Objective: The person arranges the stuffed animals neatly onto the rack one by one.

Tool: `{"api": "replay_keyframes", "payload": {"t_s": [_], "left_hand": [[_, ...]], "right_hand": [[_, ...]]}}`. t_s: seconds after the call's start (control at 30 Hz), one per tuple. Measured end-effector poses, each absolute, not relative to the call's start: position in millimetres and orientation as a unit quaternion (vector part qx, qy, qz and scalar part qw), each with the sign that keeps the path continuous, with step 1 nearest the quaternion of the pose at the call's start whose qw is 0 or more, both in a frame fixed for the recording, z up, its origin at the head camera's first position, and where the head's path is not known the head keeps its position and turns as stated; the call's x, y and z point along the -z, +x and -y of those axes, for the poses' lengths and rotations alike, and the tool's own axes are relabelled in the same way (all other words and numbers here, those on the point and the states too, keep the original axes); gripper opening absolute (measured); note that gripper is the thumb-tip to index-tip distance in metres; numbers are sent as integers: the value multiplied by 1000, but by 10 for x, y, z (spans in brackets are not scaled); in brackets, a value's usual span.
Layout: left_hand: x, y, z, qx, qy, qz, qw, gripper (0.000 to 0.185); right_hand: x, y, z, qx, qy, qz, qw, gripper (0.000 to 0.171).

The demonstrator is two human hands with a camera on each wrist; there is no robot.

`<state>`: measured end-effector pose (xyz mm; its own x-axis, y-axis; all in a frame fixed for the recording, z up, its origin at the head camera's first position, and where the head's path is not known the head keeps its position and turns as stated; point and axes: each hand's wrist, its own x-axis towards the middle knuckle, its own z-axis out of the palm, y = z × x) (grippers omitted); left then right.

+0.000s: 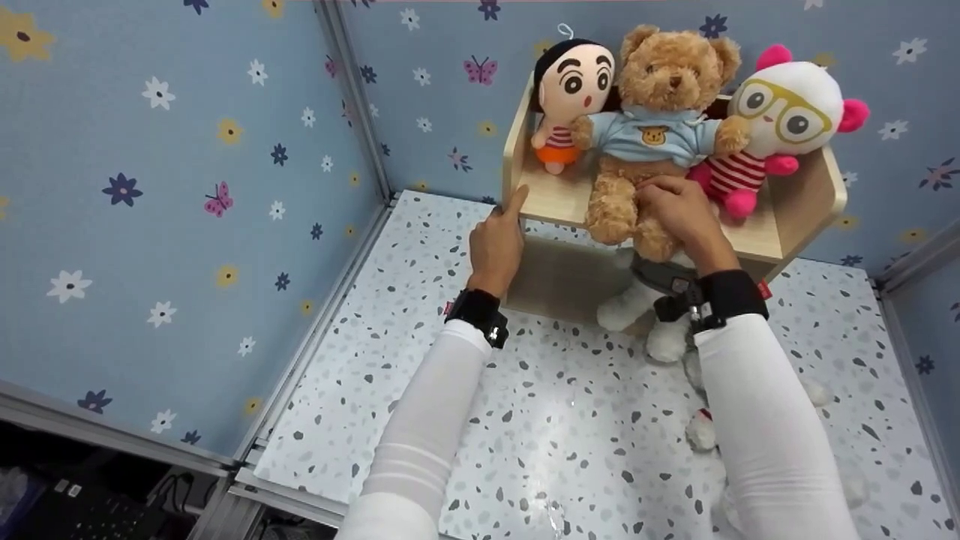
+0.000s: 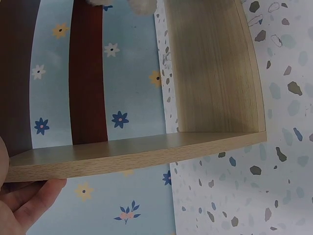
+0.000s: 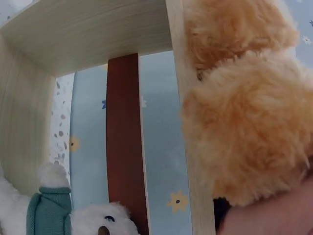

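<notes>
In the head view a brown teddy bear [image 1: 652, 142] in a light blue hooded top sits on the upper board of a small wooden shelf [image 1: 555, 199]. My right hand [image 1: 686, 217] holds the bear at its lower belly and leg; the bear hides some fingertips. My left hand [image 1: 496, 244] grips the front edge of the shelf's left side panel, fingers on its outer face in the left wrist view. Left of the bear sits a black-haired doll [image 1: 574, 82] in an orange bottom. On its right leans a white-headed plush [image 1: 787, 105] with yellow glasses and pink ears.
On the shelf's lower level, partly behind my right wrist, is a white plush [image 3: 105, 220], with a green-clothed part [image 3: 49, 210] beside it. More white plush pieces [image 1: 701, 431] lie on the speckled surface [image 1: 570, 405] under my right sleeve. Flowered walls [image 1: 187, 187] enclose the area.
</notes>
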<state>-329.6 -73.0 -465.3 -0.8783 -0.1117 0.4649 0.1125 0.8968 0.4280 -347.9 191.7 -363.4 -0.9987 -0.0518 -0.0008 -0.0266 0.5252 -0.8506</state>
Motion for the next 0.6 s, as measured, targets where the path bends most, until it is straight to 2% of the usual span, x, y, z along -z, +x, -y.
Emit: {"api": "replay_keyframes", "payload": {"t_s": [0.33,0.6], "left_hand": [[4675,-3287,722,220,-4,944,247,51],[4677,-3306,729,226,-3,943,244,51]], "right_hand": [[3773,-3317,-2040,598,-36,-800,-31,30],[3855,-3125,-2119,608,-34,-789,-75,34]]}}
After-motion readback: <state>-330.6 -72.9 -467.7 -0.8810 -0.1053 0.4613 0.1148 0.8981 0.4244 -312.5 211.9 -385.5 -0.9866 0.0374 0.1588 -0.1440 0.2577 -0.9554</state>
